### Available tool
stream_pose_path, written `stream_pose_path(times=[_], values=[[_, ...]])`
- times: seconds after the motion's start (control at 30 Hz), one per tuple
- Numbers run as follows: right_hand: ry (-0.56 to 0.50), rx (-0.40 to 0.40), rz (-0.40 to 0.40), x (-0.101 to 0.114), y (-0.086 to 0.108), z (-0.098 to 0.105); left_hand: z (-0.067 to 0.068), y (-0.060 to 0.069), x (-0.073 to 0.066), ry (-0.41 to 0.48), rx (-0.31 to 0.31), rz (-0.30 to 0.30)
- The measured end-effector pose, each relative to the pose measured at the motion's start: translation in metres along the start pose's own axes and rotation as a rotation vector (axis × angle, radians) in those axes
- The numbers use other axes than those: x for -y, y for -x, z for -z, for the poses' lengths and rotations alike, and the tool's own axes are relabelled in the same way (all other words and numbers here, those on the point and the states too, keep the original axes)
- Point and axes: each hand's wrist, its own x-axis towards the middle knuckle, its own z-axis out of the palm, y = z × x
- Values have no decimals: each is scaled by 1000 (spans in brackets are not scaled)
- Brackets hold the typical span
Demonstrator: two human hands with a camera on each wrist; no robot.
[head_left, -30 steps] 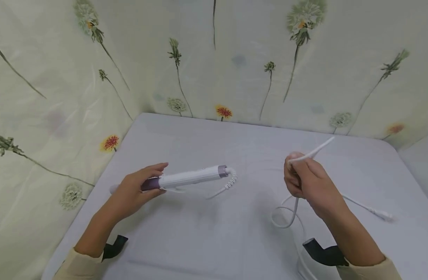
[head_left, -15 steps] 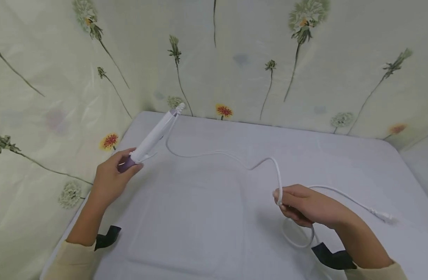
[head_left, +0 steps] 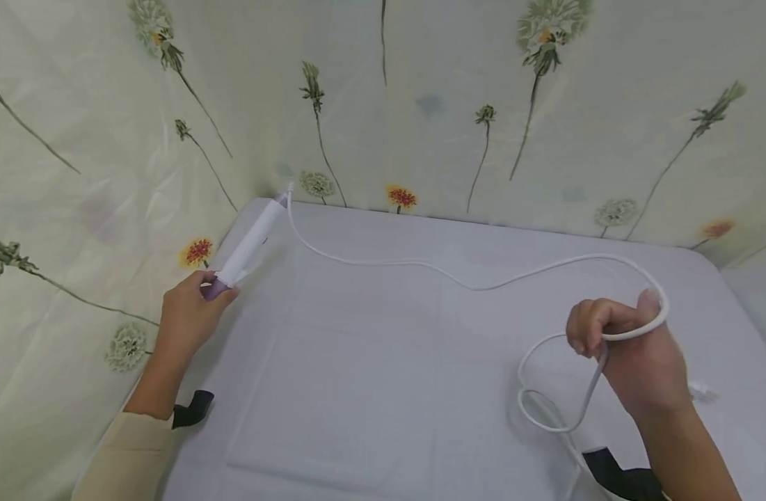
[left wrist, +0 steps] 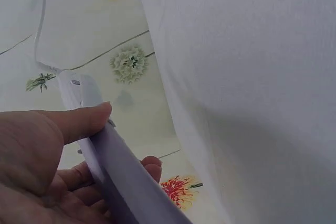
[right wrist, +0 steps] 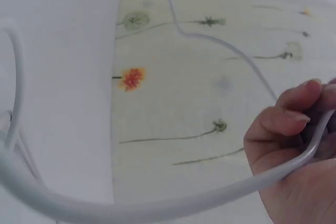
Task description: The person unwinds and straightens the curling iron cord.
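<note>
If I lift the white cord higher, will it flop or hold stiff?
Likely floppy but slightly springy: the white cord waves between the purple-and-white wand and the right hand, yet its loops look rounded. It may slip somewhat, as its surface appears smooth. The crossing loops beside that hand could catch.

Hair iron (head_left: 251,241) in your left hand (head_left: 187,316), far left. Its cord (head_left: 414,263) runs rightward over the table (head_left: 357,390) to your right hand (head_left: 645,369). Plug (head_left: 703,392) just right of that. Backdrop (head_left: 420,139) behind the table.
</note>
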Motion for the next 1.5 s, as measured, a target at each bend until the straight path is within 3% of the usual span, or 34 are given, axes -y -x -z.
stream_pose_path(times=[0.23,0.33,0.4,0.5,0.57,0.67,0.77,0.97,1.2,1.5], values=[[-165,-192,21,11,15,16,-8,-10,10,-125,48,54],[-197,-332,25,10,22,19,-15,-15,16,-170,72,59],[-131,-453,-13,12,25,20,-19,-17,18,-208,71,65],[97,-592,-119,13,27,17,-24,-19,19,-271,61,89],[242,-636,-163,13,27,15,-26,-21,19,-308,52,107],[370,-703,-189,10,27,13,-30,-23,21,-357,55,111],[427,-735,-254,7,26,16,-32,-26,22,-377,58,84],[541,-721,-378,-1,28,20,-26,-28,25,-385,78,31],[620,-690,-422,-4,29,19,-23,-28,17,-395,146,47],[574,-673,-416,-8,32,23,-27,-29,15,-424,160,60]])
